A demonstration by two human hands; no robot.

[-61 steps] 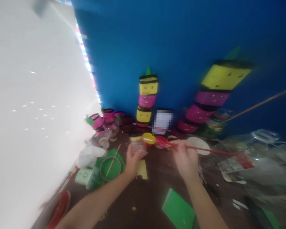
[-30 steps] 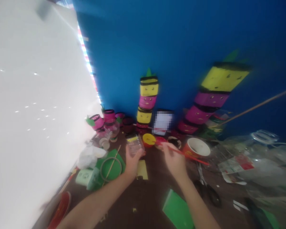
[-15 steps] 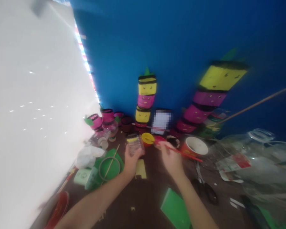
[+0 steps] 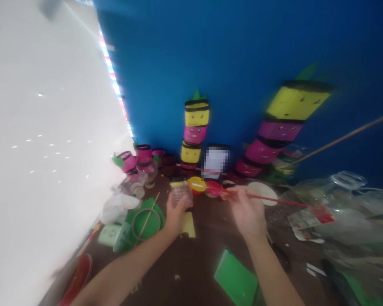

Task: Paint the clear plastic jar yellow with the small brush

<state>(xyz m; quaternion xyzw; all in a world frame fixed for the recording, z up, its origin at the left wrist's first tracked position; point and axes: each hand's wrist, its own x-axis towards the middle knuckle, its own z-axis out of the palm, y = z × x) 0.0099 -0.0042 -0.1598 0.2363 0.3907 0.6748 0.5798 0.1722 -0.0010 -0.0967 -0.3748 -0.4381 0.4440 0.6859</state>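
My left hand (image 4: pixel 176 212) is closed around a small clear container (image 4: pixel 181 193) with a dark rim and a yellow band near its top. In my right hand (image 4: pixel 247 210) is a long red brush (image 4: pixel 271 199), its tip pointing left at the yellow band. Beneath the brush's front end stand a yellow paint cup (image 4: pixel 197 187) and a pink paint cup (image 4: pixel 213 189). Behind my right hand a white-topped tub (image 4: pixel 263 193) is partly covered.
Stacked yellow and pink cups with faces (image 4: pixel 191 155) stand at the blue wall (image 4: pixel 236 63). Clear plastic bottles (image 4: pixel 347 212) crowd the right. A tape ring (image 4: pixel 146 224) lies at left, green paper (image 4: pixel 236 276) in front, scissors (image 4: pixel 279 255) beside my right forearm.
My right hand has moved right, and the brush tip has gone from the paint cups to the container's upper edge. The left hand still holds the container, nearly in place.
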